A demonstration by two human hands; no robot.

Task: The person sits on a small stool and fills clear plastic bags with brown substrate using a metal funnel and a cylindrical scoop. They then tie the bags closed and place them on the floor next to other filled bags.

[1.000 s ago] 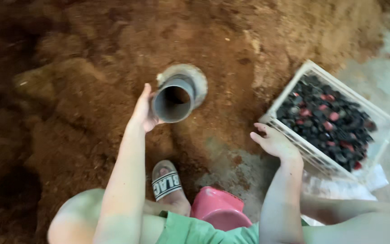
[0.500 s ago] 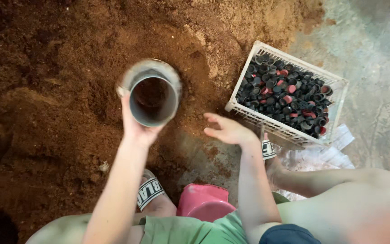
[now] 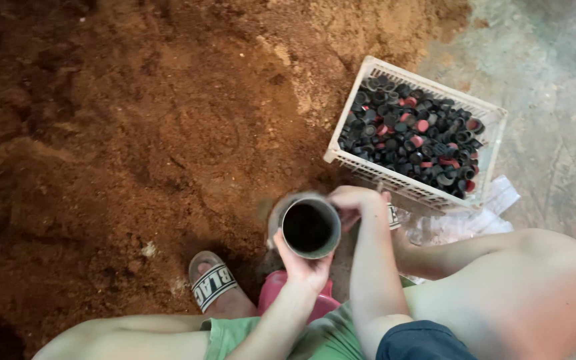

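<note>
View from above of a seated person at the edge of a large heap of reddish-brown, crumbly substrate (image 3: 135,133), which covers the left and centre of the field. Its surface is uneven, with clods, shallow hollows and darker, shadowed patches toward the left margin. To the right the heap gives way to a bare grey concrete floor (image 3: 555,80), stained and dusted with the same material along the border.

The left hand (image 3: 305,267) is clasped around the underside of a grey cylindrical tube (image 3: 311,228), held just above the person's lap with its open, dark mouth facing the camera. The right hand (image 3: 355,200) is curled against the upper right rim of the tube, fingers bent inward and touching it; whether it pinches anything there cannot be told, as the fingertips are blurred.

Just beyond the right hand stands a white plastic lattice crate (image 3: 348,160), resting partly on the heap's edge and partly on the concrete, filled with small black and red caps (image 3: 415,133). Crumpled clear plastic sheeting (image 3: 461,223) lies under its near corner.

In the foreground are the person's bare knees, green shorts (image 3: 235,333), a striped slide sandal (image 3: 211,283) planted on the substrate, and a pink low stool (image 3: 275,287) partly hidden beneath the arms.
</note>
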